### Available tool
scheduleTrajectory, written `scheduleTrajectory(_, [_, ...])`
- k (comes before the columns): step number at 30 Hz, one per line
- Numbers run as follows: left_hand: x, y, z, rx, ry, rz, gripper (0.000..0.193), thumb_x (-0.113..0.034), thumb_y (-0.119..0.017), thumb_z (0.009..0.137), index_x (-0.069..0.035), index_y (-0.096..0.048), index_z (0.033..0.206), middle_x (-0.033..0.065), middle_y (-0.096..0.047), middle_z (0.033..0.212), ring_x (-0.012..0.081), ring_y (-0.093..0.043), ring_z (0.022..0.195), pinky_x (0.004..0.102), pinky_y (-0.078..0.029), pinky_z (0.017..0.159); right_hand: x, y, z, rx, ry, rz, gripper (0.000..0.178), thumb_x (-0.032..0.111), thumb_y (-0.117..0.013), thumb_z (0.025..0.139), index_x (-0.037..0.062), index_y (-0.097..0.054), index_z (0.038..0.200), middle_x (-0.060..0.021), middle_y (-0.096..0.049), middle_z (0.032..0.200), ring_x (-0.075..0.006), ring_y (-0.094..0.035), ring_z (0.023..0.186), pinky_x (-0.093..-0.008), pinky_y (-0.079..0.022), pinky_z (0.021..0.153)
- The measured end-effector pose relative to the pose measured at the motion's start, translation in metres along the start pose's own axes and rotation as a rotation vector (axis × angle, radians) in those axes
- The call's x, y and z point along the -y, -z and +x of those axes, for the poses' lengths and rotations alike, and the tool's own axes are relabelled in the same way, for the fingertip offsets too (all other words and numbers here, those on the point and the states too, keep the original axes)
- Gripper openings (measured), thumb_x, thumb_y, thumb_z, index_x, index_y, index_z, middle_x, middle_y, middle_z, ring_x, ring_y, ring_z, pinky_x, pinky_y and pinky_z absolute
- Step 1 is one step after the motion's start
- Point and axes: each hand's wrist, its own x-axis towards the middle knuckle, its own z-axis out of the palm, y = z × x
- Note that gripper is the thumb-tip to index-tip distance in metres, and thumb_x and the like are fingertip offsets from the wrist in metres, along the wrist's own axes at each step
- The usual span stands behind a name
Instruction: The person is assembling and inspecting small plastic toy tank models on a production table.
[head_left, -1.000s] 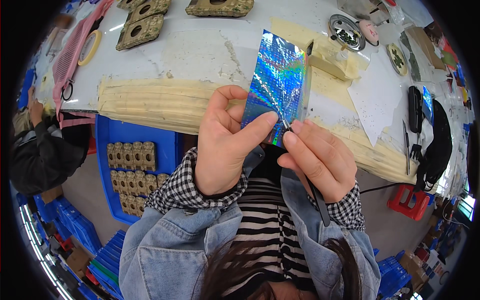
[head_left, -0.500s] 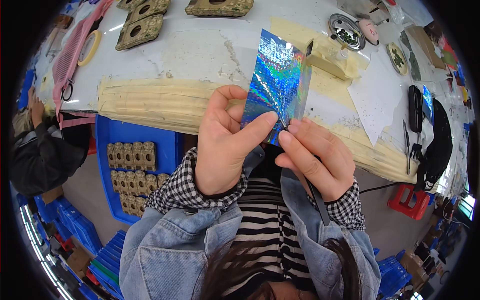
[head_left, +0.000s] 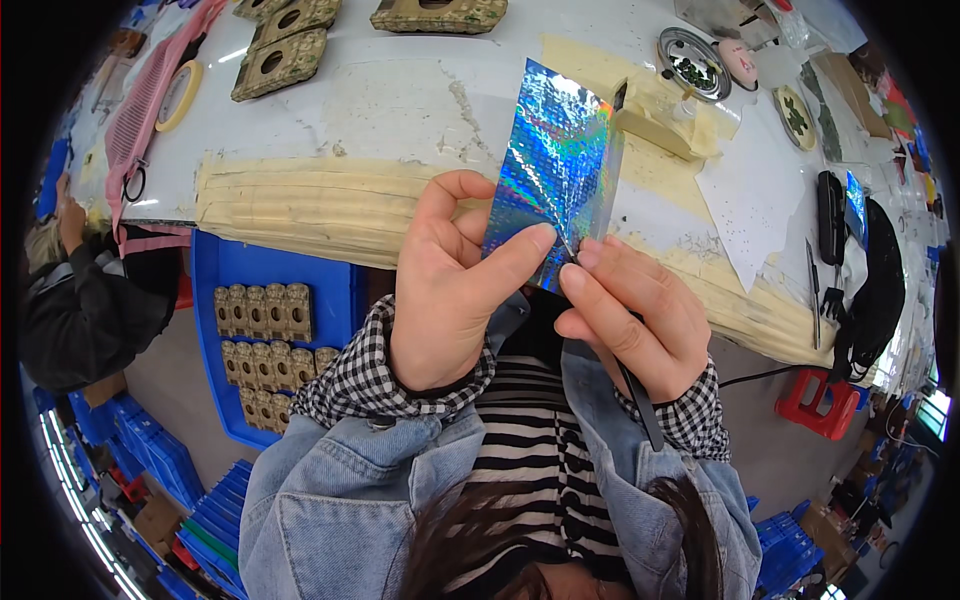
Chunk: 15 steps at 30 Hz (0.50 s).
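Observation:
My left hand is closed on a shiny blue holographic sheet, its thumb pressed on the lower part and the other fingers partly hidden behind. The sheet stands tilted above the table's front edge. In my right hand is a slim dark pair of tweezers, pinched between thumb and fingers. Its fine tip meets the lower part of the sheet, close to my left thumb. Whether the tip grips anything is too small to tell.
Camouflage-patterned parts with round holes lie at the back left. A blue tray of similar parts sits below the table edge. Back right are a round metal dish and a taped block. A person works at far left.
My right hand and the tweezers have shifted very slightly at the sheet. The sheet has tilted a little, and its reflections differ. My left hand keeps its hold.

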Motion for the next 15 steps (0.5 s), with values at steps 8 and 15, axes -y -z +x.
scheduleTrajectory(8, [0.0002,-0.0004,-0.0002,-0.002,-0.001,-0.017,0.039,0.008,-0.059,0.082,-0.001,-0.035,0.111,0.0136,-0.063,0.100,0.0145,-0.063,0.086,0.0252,-0.052,0.075,-0.0013,-0.0009,-0.0031,-0.015,-0.019,0.039,0.030,0.019,-0.072,0.073,0.0031,-0.067,0.098,-0.0104,-0.063,0.091,-0.0235,-0.064,0.085,-0.0348,-0.056,0.076])
scheduleTrajectory(15, [0.0001,0.0008,-0.0006,0.005,-0.003,-0.005,0.039,0.008,-0.059,0.082,-0.002,-0.035,0.111,0.0137,-0.063,0.099,0.0148,-0.063,0.086,0.0265,-0.053,0.073,-0.0006,0.0008,-0.0050,-0.028,-0.092,0.106,0.033,0.017,-0.073,0.072,0.0025,-0.066,0.101,-0.0116,-0.063,0.094,-0.0241,-0.064,0.086,-0.0354,-0.055,0.080])
